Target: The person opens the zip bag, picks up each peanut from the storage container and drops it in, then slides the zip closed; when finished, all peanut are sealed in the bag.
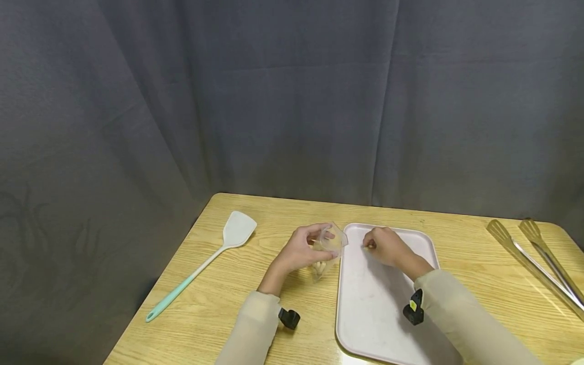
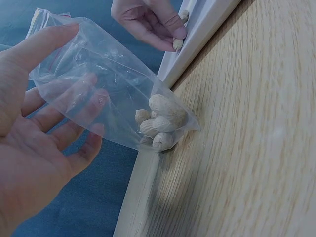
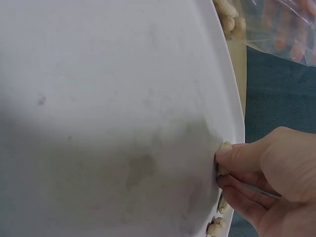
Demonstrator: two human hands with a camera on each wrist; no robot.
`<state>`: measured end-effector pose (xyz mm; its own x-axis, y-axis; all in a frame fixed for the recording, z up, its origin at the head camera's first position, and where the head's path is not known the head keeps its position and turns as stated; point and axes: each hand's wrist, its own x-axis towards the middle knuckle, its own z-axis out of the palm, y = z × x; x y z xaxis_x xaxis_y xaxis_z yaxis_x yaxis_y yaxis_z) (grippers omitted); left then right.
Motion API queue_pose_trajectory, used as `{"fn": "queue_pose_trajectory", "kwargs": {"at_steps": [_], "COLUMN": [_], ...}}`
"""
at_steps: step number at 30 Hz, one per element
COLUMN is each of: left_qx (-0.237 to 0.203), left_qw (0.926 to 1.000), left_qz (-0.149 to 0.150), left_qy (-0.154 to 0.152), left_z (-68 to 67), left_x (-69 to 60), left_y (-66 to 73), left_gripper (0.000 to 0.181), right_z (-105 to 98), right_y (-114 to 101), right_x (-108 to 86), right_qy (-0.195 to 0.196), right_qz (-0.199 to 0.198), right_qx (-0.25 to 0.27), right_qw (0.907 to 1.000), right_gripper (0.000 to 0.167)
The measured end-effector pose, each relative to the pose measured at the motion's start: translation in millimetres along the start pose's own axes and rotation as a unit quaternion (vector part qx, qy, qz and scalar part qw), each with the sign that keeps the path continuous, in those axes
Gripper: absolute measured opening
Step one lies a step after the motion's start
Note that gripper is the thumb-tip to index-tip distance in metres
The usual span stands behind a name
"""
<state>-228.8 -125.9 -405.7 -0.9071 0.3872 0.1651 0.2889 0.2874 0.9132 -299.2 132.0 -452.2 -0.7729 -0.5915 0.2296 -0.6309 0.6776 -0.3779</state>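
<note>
My left hand (image 1: 298, 251) holds a clear plastic bag (image 1: 332, 241) just left of the tray, its mouth spread between thumb and fingers. Several unshelled peanuts (image 2: 160, 121) lie in the bottom of the bag, low over the wood. Over the far part of the pale tray (image 1: 371, 314), my right hand (image 1: 387, 246) pinches one peanut (image 3: 225, 146) between thumb and fingers. That peanut is at the tray's rim in the right wrist view. Two more peanuts (image 3: 216, 226) lie along the same edge, one partly covered by the fingers.
A white turner with a mint handle (image 1: 237, 230) lies on the left of the wooden table (image 1: 205, 324). Metal tongs (image 1: 540, 263) lie spread at the right. A dark grey curtain (image 1: 292, 101) hangs behind the table.
</note>
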Motion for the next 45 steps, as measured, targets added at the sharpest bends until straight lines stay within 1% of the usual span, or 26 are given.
{"fn": "queue_pose_trajectory", "kwargs": {"at_steps": [7,12,15,19,22,25,30,34,38,45], "left_qx": [-0.006,-0.01,-0.01,-0.01,-0.007,-0.006,-0.009,-0.008,-0.005,-0.007], "left_qw": [1.0,0.9999,0.9999,0.9999,1.0,1.0,1.0,1.0,1.0,0.9999], "left_qz": [0.0,-0.006,-0.007,-0.004,-0.003,-0.003,-0.001,0.001,0.003,-0.007], "left_qy": [-0.002,0.0,0.004,0.006,0.004,0.0,-0.003,-0.003,-0.001,-0.003], "left_z": [0.4,0.6,0.7,0.4,-0.2,-0.8,-1.5,-1.6,-1.8,-1.9], "left_x": [-0.7,-0.7,-0.6,-0.4,-0.2,0.0,-0.1,-0.4,-0.3,-0.4], "left_y": [-1.4,-2.5,-2.9,-2.9,-2.8,-2.6,-1.4,-1.0,-0.9,-0.2], "left_gripper": [0.066,0.067,0.067,0.066,0.066,0.066,0.065,0.064,0.062,0.062], "right_z": [0,-14,-27,-44,-53,-58,-57,-53,-50,-48], "right_y": [-1,-9,-20,-39,-56,-71,-88,-95,-98,-99], "right_x": [-1.1,1.8,7.7,16.9,21.2,23.9,25.7,26.3,26.7,27.2], "right_qy": [0.0,0.014,0.024,0.03,0.04,0.052,0.047,0.04,0.037,0.033], "right_qz": [0.003,-0.011,-0.018,-0.019,-0.03,-0.051,-0.078,-0.092,-0.1,-0.099], "right_qx": [0.006,0.006,0.004,0.011,0.022,0.032,0.041,0.038,0.036,0.037], "right_qw": [1.0,0.9998,0.9995,0.9993,0.9985,0.9968,0.995,0.9943,0.9937,0.9939], "right_gripper": [0.017,0.022,0.018,0.013,0.015,0.016,0.017,0.017,0.017,0.018]}}
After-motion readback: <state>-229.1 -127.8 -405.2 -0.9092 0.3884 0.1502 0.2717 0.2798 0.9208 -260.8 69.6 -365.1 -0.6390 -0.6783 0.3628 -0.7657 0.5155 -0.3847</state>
